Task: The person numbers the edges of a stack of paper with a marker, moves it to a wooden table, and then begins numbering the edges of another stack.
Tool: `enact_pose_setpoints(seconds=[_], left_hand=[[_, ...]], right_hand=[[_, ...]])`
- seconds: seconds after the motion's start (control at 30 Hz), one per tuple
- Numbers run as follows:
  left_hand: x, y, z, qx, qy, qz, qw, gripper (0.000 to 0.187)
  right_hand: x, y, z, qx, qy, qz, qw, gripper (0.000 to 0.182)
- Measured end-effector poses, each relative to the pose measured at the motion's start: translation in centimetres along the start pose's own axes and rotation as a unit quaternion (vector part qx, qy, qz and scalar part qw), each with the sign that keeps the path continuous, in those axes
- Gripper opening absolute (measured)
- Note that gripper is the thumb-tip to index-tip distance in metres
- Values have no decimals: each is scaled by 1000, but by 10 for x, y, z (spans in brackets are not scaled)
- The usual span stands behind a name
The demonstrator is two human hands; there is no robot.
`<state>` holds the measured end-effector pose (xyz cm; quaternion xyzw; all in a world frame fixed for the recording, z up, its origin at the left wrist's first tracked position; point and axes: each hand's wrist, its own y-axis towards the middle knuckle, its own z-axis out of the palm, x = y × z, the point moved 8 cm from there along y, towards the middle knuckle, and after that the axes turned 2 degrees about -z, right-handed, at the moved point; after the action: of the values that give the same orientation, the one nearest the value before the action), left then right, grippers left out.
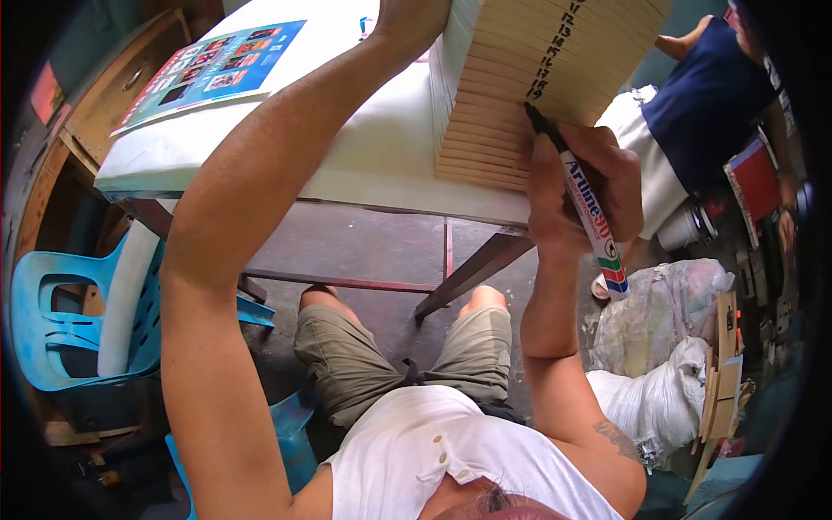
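Note:
My right hand is closed round a marker with a white, red, green and blue barrel. The marker's black tip touches or nearly touches the ridged edge of a thick stack of pads or boards. Black handwritten numbers run down that edge, with 19 the lowest, just above the tip. My left hand is at the top of the view beside the stack's upper left side; its fingers are hidden. The stack stands at the edge of the white-covered table.
A blue printed poster lies on the table's left part. Blue plastic chair at left. White and clear plastic sacks and wooden strips stand at lower right. A person in dark blue is at upper right.

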<state>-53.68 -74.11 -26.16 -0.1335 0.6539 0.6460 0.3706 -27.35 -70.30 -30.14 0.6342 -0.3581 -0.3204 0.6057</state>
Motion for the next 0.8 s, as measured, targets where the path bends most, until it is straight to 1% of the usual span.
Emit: enact_pose_setpoints(seconds=[0.2, 0.33, 0.43, 0.53, 0.63, 0.73, 0.8], left_hand=[[1, -1, 1, -4, 9, -17, 1000, 35], [-2, -1, 1, -1, -13, 20, 1000, 31], [-3, -2, 0, -12, -10, 26, 1000, 31], [-3, -1, 1, 2, 6, -8, 1000, 31], [-3, -1, 1, 6, 0, -14, 1000, 31], [-5, -2, -1, -13, -9, 15, 1000, 30], [-2, -2, 1, 2, 1, -8, 1000, 30]], right_hand=[[1, 2, -1, 15, -30, -17, 999, 20], [1, 2, 0, 17, -47, -23, 998, 19], [3, 3, 1, -3, -48, -10, 999, 19], [0, 1, -2, -7, -50, 8, 999, 19], [0, 0, -2, -6, -47, 1, 999, 19], [5, 4, 2, 17, -43, -14, 999, 17], [4, 2, 0, 5, -41, 0, 999, 17]])
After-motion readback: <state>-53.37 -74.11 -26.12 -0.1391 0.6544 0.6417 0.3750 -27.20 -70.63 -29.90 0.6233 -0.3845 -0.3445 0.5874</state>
